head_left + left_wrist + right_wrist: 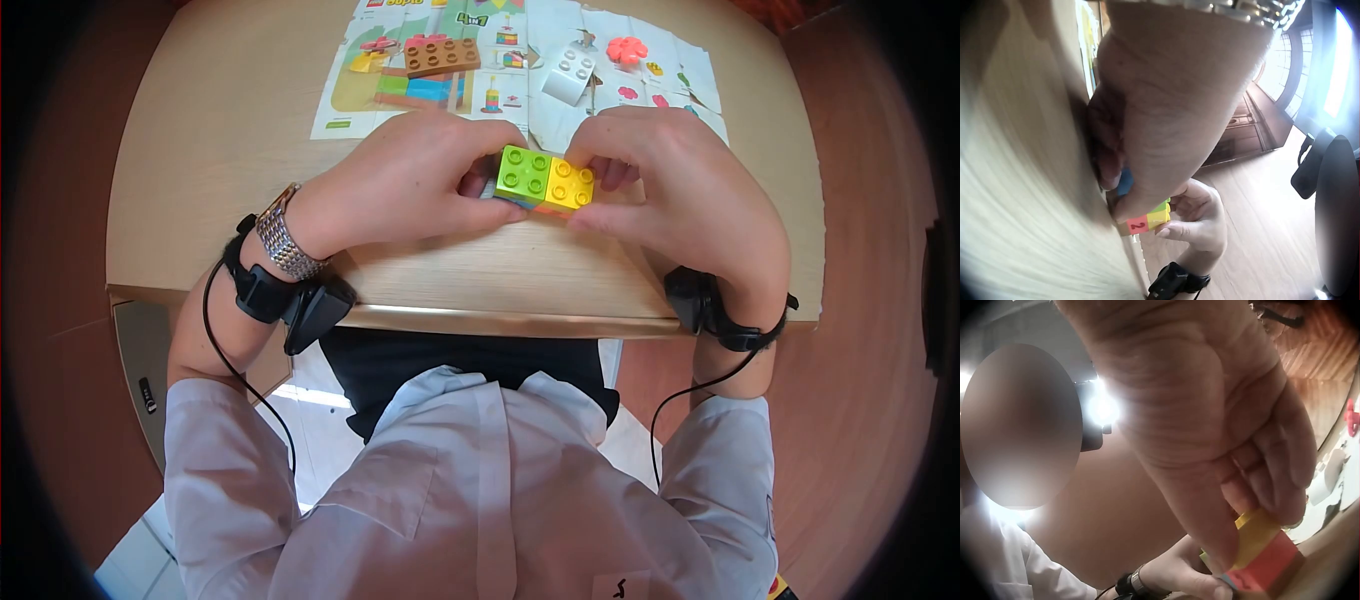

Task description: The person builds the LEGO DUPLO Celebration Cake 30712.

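Observation:
Near the front middle of the table, a green building brick [523, 172] and a yellow building brick [571, 183] sit side by side on top of a small stack. Below them the left wrist view shows a red brick [1138, 225] marked with a 2 and part of a blue brick [1124, 182]. My left hand [420, 175] grips the green end between thumb and fingers. On the other end, my right hand [665, 180] pinches the yellow brick, thumb at the near side. The fingers hide much of the lower layer.
Behind the hands lies a creased printed sheet [335, 115]. On it are a brown brick [443, 58], a white brick with a curved side [568, 75] and a red flower-shaped piece [627, 50]. The table's front edge [510, 322] runs close to the body.

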`<state>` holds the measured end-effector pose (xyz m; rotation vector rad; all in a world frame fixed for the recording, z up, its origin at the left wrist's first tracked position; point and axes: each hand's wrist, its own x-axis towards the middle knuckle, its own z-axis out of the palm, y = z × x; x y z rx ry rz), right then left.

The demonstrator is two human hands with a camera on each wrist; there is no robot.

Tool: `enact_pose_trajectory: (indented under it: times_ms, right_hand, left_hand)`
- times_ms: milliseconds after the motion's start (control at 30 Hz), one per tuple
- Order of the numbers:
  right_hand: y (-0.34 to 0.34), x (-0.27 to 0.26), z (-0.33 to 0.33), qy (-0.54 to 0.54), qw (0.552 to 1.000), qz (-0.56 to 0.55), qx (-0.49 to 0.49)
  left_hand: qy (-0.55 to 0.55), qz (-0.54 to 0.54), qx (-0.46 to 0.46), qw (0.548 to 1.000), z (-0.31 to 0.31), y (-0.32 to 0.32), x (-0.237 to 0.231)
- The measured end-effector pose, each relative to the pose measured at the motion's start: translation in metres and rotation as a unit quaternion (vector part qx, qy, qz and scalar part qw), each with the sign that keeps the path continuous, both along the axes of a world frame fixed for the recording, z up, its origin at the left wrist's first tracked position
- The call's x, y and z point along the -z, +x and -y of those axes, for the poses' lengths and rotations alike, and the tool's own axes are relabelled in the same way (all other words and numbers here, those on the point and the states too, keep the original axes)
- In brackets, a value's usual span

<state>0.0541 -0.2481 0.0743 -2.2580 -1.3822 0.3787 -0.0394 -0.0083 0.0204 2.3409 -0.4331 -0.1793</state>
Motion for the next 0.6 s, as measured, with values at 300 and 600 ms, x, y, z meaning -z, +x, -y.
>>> enact_pose_trajectory:
  times_ms: [300,600]
  right_hand:
    - [-0.013,0.002,0.008,0.034,0.992,0.125,-0.007]
    - [-0.064,0.015,0.037,-0.105,0.994,0.010,-0.035]
  left_hand:
    - [-0.017,0.009,-0.002,1.000,-0.003,0.000,0.002]
    - [-0.010,0.045,0.008,0.999,-0.003,-0.001,0.006]
